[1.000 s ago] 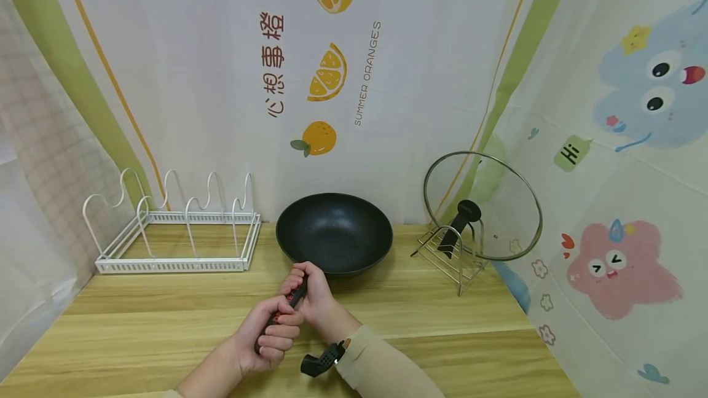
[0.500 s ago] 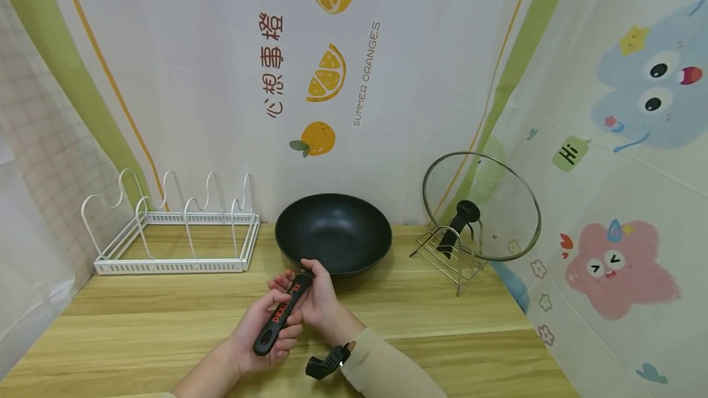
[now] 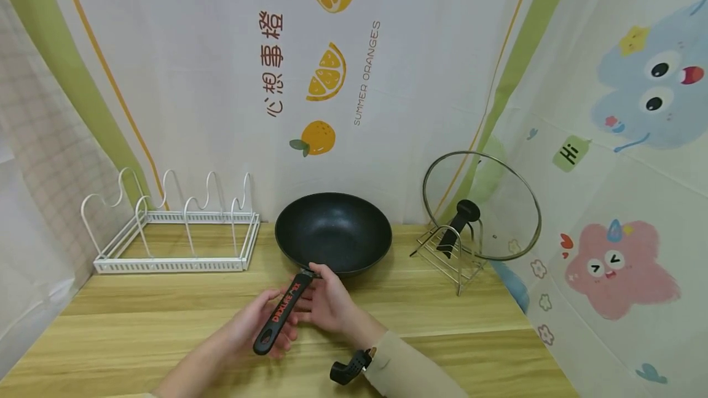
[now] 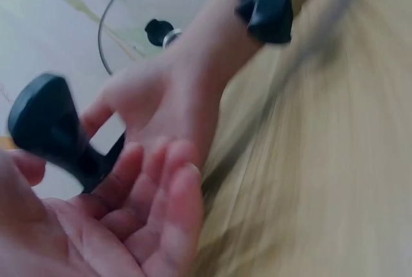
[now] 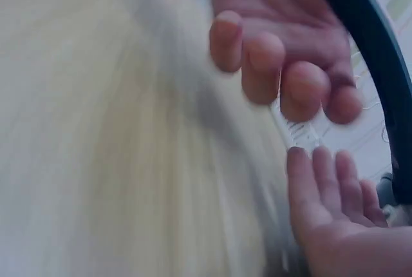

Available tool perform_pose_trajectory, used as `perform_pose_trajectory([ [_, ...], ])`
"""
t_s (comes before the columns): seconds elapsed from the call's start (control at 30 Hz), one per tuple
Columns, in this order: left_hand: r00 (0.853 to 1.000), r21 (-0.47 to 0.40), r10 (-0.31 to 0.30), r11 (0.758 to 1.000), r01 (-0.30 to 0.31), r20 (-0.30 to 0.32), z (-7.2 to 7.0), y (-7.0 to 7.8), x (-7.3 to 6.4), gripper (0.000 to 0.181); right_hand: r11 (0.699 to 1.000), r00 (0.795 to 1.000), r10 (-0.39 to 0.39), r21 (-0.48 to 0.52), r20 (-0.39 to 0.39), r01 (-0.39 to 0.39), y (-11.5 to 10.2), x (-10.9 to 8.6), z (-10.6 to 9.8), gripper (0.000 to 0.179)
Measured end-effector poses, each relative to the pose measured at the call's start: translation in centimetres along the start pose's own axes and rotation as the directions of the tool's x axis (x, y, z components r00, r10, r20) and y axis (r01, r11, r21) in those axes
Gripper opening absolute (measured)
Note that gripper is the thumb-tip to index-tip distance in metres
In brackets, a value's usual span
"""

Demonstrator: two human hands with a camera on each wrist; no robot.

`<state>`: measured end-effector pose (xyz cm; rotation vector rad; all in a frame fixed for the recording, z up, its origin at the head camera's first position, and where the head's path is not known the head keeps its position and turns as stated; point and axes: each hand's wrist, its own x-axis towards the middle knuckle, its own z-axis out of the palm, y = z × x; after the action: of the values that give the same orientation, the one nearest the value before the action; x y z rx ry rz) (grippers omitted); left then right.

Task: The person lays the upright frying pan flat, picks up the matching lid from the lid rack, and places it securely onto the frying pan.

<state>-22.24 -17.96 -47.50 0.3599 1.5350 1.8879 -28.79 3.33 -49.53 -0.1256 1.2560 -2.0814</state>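
Observation:
A black wok (image 3: 334, 232) rests on the wooden table, its long handle (image 3: 283, 313) with red lettering slanting toward the person at lower left. My left hand (image 3: 257, 324) lies left of and partly under the handle, fingers loose and spread, gripping nothing. On the other side is my right hand (image 3: 332, 304), its thumb close to the handle's root and its fingers relaxed. Whether that thumb touches cannot be told. In the left wrist view, the left hand's fingers (image 4: 168, 206) are bent softly beside the dark handle (image 4: 55, 122).
A white wire rack (image 3: 177, 265) stands to the left of the wok. At the right, a small metal stand (image 3: 460, 278) holds a glass lid (image 3: 500, 257) upright, its black knob facing forward. Printed curtains border the back and sides of the table (image 3: 442, 330).
Both hands have loosened from their grip round the wok handle. The right hand has drawn off to the right and the left hand slightly down-left. The wok stays in place.

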Motion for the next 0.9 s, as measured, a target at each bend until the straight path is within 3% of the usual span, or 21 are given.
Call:
perform_pose_trajectory([
  [0.07, 0.995, 0.125, 0.019, 0.992, -0.006, -0.101, -0.3, 0.2, -0.4, 0.065, 0.996, 1.0, -0.009, -0.09, -0.003, 0.009, -0.2, -0.7, -0.6, 0.067],
  [0.13, 0.979, 0.239, 0.036, 0.971, 0.013, -0.2, -0.7, 0.4, -0.9, 0.064, 0.987, 1.0, -0.016, -0.16, -0.003, 0.016, -0.3, -1.4, -1.2, 0.068],
  [0.23, 0.959, 0.359, 0.062, 0.932, 0.043, -0.278, -1.3, 0.8, -1.7, 0.063, 0.97, 1.0, -0.017, -0.243, -0.01, 0.014, -0.7, -2.6, -2.0, 0.072],
  [0.5, 0.939, 0.482, 0.154, 0.876, 0.014, -0.308, -2.7, 2.0, -2.9, 0.059, 0.927, 1.0, -0.016, -0.375, -0.015, 0.009, -1.7, -5.9, -4.1, 0.068],
  [0.9, 0.92, 0.535, 0.225, 0.844, -0.019, -0.321, -2.7, 2.5, -3.8, 0.047, 0.899, 0.994, -0.105, -0.427, -0.009, 0.091, -2.5, -9.7, -7.5, 0.058],
])
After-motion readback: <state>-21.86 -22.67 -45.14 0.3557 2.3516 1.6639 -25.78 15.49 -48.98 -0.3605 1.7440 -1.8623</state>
